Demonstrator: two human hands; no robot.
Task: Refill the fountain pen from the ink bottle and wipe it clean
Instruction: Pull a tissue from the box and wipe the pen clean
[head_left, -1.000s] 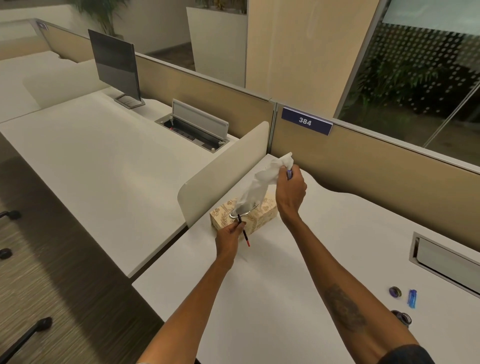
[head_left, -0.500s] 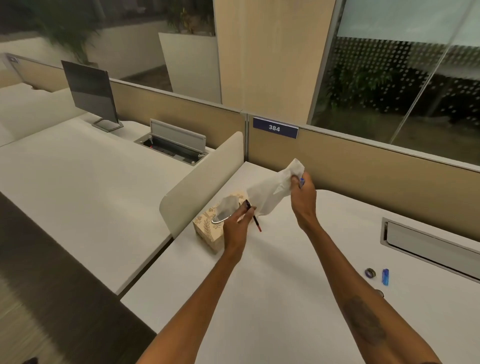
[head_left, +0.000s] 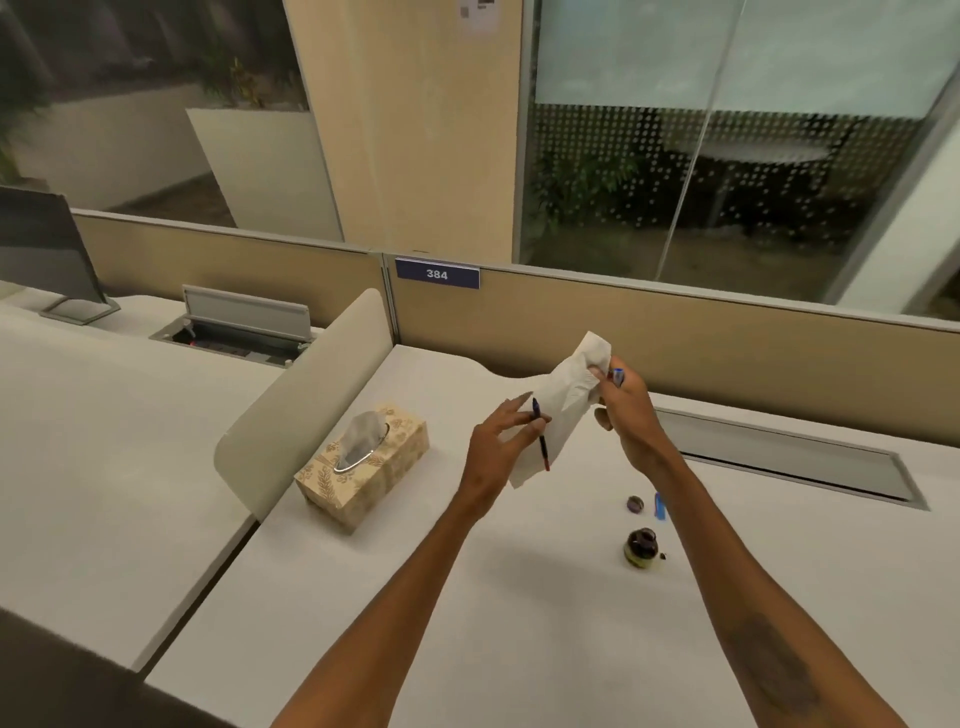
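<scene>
My left hand (head_left: 498, 447) holds a thin dark pen part with a red tip (head_left: 542, 441) between its fingers, above the white desk (head_left: 467, 623). My right hand (head_left: 623, 415) pinches a white tissue (head_left: 563, 410) at its top and also holds a small blue piece (head_left: 618, 376). The tissue hangs down between both hands, partly behind the pen part. An open dark ink bottle (head_left: 641, 546) stands on the desk below my right forearm. Its cap (head_left: 635, 504) and a blue pen piece (head_left: 660, 506) lie just behind it.
A patterned tissue box (head_left: 363, 467) sits to the left near a curved white divider (head_left: 306, 400). A beige partition with a "384" label (head_left: 437, 274) runs along the back. A cable tray slot (head_left: 789, 457) lies at right; a monitor (head_left: 41, 254) stands far left.
The tissue has come free of the box and both hands moved right, away from it. The view swung right, bringing the ink bottle into sight.
</scene>
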